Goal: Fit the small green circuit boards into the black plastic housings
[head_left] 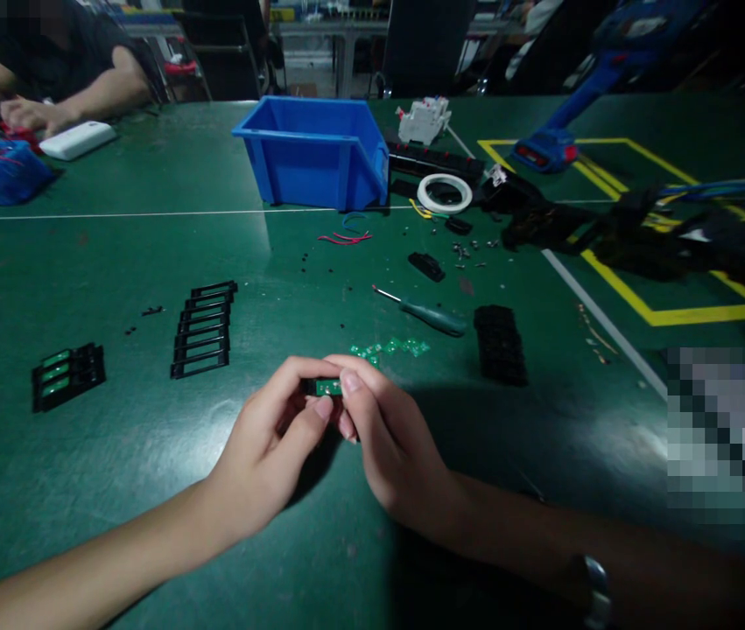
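Between the fingertips of both hands is a small green circuit board [328, 387] with a black part at its left end. My left hand [273, 429] pinches it from the left, thumb underneath. From the right, my right hand [389, 429] presses its thumb on the board's other end. The fingers hide much of the piece. Just beyond the hands lies a scatter of small green boards [391, 350]. A green-handled screwdriver [431, 316] rests behind them. To the left are a black slotted frame [203, 331] and a black holder with green boards in it [68, 376].
A blue bin [319, 157] stands at the back, beside a white tape roll [444, 193] and a white breaker-like block [423, 121]. A black block [500, 344] lies right. A blue power tool [546, 150] stands back right. Another person's hands [31, 115] are at back left.
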Motion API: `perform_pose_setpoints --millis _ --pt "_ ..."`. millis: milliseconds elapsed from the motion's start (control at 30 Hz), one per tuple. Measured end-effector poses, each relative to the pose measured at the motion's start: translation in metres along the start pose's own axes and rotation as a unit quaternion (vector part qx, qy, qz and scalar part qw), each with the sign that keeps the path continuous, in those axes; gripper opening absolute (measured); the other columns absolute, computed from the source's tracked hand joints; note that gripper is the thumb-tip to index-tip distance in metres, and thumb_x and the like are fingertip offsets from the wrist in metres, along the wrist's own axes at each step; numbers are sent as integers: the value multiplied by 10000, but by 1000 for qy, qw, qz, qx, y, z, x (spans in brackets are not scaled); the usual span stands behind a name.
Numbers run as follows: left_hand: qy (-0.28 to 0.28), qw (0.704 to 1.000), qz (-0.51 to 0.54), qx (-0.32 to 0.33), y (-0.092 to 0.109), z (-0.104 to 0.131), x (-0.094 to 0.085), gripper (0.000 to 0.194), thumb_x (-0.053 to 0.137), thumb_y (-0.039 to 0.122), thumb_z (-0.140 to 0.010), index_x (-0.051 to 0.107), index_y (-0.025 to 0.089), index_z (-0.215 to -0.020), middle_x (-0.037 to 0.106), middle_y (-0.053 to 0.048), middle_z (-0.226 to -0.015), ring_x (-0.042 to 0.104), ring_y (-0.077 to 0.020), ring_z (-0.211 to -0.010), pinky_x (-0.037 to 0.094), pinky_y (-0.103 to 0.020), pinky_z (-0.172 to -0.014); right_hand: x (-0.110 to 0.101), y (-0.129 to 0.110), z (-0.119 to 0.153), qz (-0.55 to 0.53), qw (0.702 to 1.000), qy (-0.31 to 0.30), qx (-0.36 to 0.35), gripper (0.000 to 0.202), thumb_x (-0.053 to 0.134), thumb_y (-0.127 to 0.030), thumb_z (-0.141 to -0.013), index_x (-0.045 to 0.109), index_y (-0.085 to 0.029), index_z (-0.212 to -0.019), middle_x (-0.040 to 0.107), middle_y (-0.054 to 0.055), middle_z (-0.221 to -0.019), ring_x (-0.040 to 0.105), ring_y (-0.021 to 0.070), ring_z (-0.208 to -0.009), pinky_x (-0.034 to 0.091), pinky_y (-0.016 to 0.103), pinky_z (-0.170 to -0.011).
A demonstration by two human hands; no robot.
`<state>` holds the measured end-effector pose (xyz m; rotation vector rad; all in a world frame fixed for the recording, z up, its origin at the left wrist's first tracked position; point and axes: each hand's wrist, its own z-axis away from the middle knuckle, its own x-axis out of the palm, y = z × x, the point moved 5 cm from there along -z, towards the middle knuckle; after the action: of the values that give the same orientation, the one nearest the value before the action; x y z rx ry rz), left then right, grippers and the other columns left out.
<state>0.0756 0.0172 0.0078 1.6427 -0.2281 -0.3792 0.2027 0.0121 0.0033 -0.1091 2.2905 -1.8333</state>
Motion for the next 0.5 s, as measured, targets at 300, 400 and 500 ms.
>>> perform_pose_setpoints --millis 300,400,500 --pt "-50 991 105 -70 -8 -4 -6 150 619 256 -992 637 208 -1132 625 26 -718 543 -94 -607 427 -196 -560 -1 -1 -2 -26 1000 -8 -4 277 351 -232 -1098 621 -178 -1130 547 -29 -750 526 102 -667 434 223 -616" --pt "-79 982 155 -78 -10 -6 -7 149 623 247 -983 624 200 -1125 624 19 -715 524 -97 -568 422 -208 -531 -1 -1 -3 -37 999 -25 17 297 339 -261 -1101 623 -173 -1104 517 -34 -706 525 110 -636 435 231 -592" --pt "-93 975 185 -78 -11 -7 -7 132 640 235 -966 622 191 -1089 636 6 -728 529 -100 -558 429 -217 -526 -1 -3 -3 -32 999 -37 9 292 338 -267 -1099 612 -166 -1099 528 -27 -708 531 119 -639 433 248 -590"
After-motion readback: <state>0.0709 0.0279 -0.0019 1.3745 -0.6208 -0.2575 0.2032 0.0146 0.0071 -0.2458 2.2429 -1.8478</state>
